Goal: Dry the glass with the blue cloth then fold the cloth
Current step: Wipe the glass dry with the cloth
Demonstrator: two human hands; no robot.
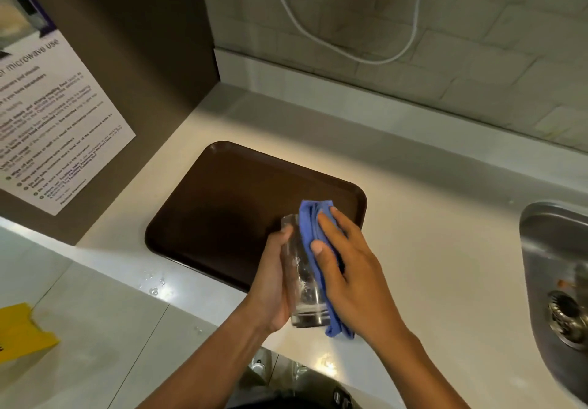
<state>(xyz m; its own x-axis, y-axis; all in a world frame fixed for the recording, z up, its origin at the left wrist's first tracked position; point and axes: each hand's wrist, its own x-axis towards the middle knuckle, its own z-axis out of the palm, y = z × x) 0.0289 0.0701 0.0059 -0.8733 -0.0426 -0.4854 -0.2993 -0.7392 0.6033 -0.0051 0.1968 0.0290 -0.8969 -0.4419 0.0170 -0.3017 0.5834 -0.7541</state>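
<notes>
A clear tall glass [300,278] is held in the air above the counter's front edge, its base toward me and its mouth pointing away. My left hand [270,281] grips its left side. The blue cloth [313,233] is bunched along the glass's right side, and my right hand [346,268] presses it against the glass with fingers spread flat. A tail of the cloth hangs below the glass's base.
A dark brown tray [229,205] lies on the white counter [429,249] just beyond my hands. A steel sink [547,249] with its drain sits at the right. Water drops lie on the counter at the left. A yellow sign [22,332] stands on the floor.
</notes>
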